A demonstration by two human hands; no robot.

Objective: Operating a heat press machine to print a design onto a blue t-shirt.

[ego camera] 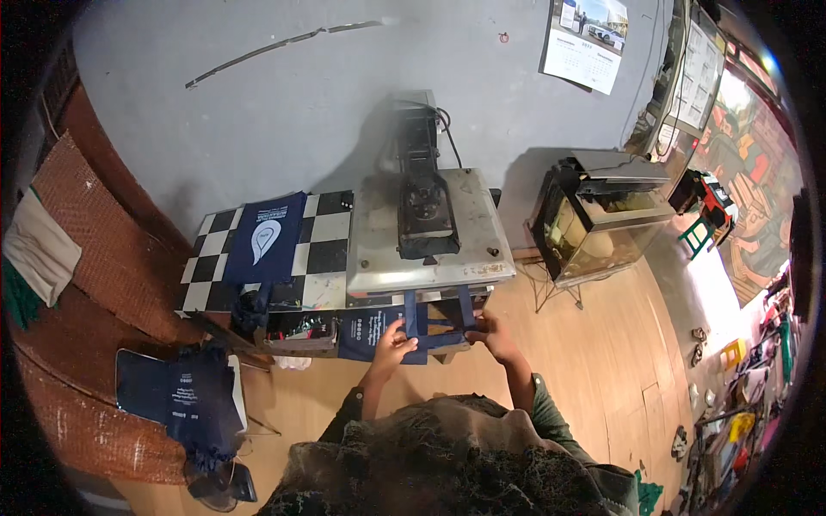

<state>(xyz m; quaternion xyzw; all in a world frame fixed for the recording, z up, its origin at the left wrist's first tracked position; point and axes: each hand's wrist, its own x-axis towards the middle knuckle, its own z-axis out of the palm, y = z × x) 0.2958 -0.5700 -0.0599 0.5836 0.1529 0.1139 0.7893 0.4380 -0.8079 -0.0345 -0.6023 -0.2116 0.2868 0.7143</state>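
Note:
A heat press [381,258] stands in front of me, its upper plate lowered over the lower part. From under its front edge come the navy fabric handles [411,313] of what looks like a tote bag; the bag's body is hidden in the press. My left hand [393,348] pinches the left side of the handle loop between thumb and fingers. At the loop's right side, my right hand [497,340] grips the strap near its lower corner. Below and behind my left hand, another navy bag with white print [361,332] hangs over the shelf edge.
A navy tote bag [274,235] with a white print lies on the checkered tabletop [326,258]. Left of me, a chair [139,384] bears a pile of printed navy bags [200,393]. A glass aquarium [600,226] on a wire stand is at right. The grey wall [277,116] rises behind the press.

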